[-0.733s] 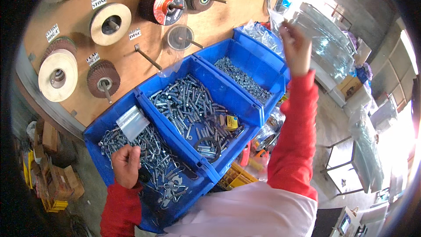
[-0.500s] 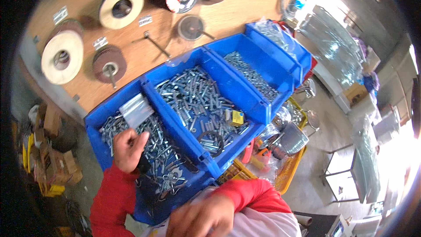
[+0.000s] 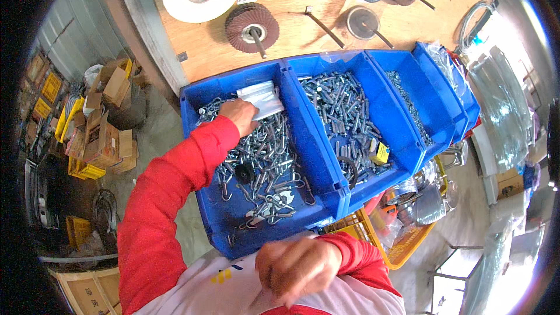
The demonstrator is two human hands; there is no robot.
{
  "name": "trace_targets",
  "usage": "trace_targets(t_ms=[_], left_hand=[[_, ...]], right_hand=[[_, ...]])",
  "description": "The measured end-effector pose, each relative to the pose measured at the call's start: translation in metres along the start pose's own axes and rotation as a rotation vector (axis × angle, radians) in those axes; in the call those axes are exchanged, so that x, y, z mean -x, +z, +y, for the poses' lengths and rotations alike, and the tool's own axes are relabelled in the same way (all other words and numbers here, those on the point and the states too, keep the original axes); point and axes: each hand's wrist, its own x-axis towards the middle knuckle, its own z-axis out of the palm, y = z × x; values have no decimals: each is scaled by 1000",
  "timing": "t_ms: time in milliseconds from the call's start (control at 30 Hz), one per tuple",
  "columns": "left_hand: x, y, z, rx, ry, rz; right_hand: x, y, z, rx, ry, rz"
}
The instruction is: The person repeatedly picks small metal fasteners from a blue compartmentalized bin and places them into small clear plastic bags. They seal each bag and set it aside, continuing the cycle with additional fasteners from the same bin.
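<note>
My left hand (image 3: 240,115) reaches into the leftmost blue bin (image 3: 213,221), its fingers curled down at the near edge of a shiny silver metal piece (image 3: 263,99). The fingertips are hidden, so what they pinch does not show. Around and below it lie many hook-shaped bolts (image 3: 271,154), with a dark round part (image 3: 245,172) and flat open-ended metal pieces (image 3: 284,197) among them. Close to my chest, in front of that bin, my right hand (image 3: 298,265) is bent inward; motion blurs its fingers.
Beside this bin stand a bin of bolts (image 3: 344,105) with a small yellow box (image 3: 380,153) and a bin of smaller fasteners (image 3: 402,96). Abrasive discs hang on pegs on the plywood board (image 3: 303,29) behind. A yellow crate (image 3: 403,256) sits below right; cardboard boxes (image 3: 102,146) stand left.
The view has swung left, so the bins appear further right. My left hand has moved from above the hook bolts to the silver piece, and its raised thumb has gone down.
</note>
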Motion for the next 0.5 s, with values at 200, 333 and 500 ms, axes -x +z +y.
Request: trace_targets(t_ms=[200, 333, 500], left_hand=[[-1, -23, -3, 32, 26, 343], [31, -74, 18, 533, 80, 301], [93, -104, 62, 865, 305, -265]], right_hand=[[24, -20, 14, 672, 49, 397], [28, -37, 5, 1483, 312, 463], [16, -54, 6, 1395, 533, 532]])
